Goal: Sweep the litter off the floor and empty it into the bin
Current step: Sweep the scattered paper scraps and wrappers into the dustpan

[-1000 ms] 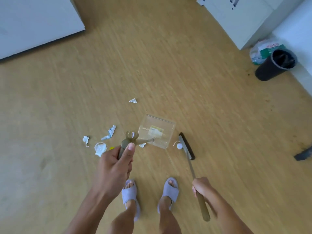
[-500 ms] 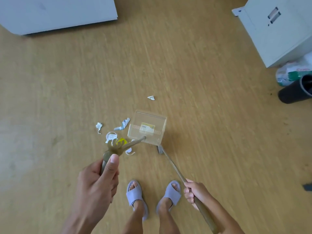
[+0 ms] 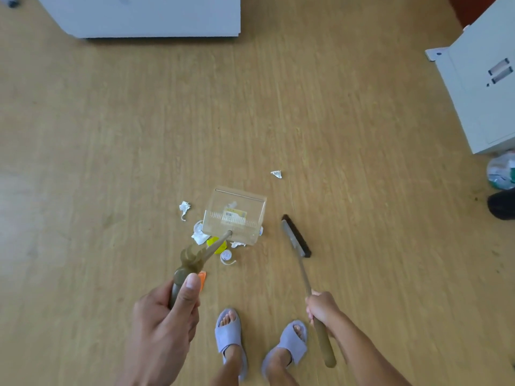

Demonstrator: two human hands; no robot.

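My left hand point(image 3: 167, 316) grips the olive handle of a clear plastic dustpan point(image 3: 235, 214), which hangs over a cluster of litter on the wooden floor. My right hand point(image 3: 320, 306) holds the long handle of a broom whose black brush head point(image 3: 296, 235) rests on the floor to the right of the pan. White paper scraps point(image 3: 184, 208), a yellow piece point(image 3: 213, 242), a round white cap point(image 3: 226, 255) and an orange bit point(image 3: 202, 277) lie around the pan. One scrap point(image 3: 276, 174) lies apart, farther off. The black bin point(image 3: 503, 203) is cut by the right edge.
A white cabinet point(image 3: 485, 87) stands at the right, with a crumpled plastic bag point(image 3: 501, 174) beside the bin. Another white unit point(image 3: 145, 15) fills the top left. My feet in grey slippers point(image 3: 230, 332) stand just behind the litter.
The view has swung left, so the bin slid toward the right edge. The broom head has moved out from behind the dustpan to its right side. The dustpan stays over the litter.
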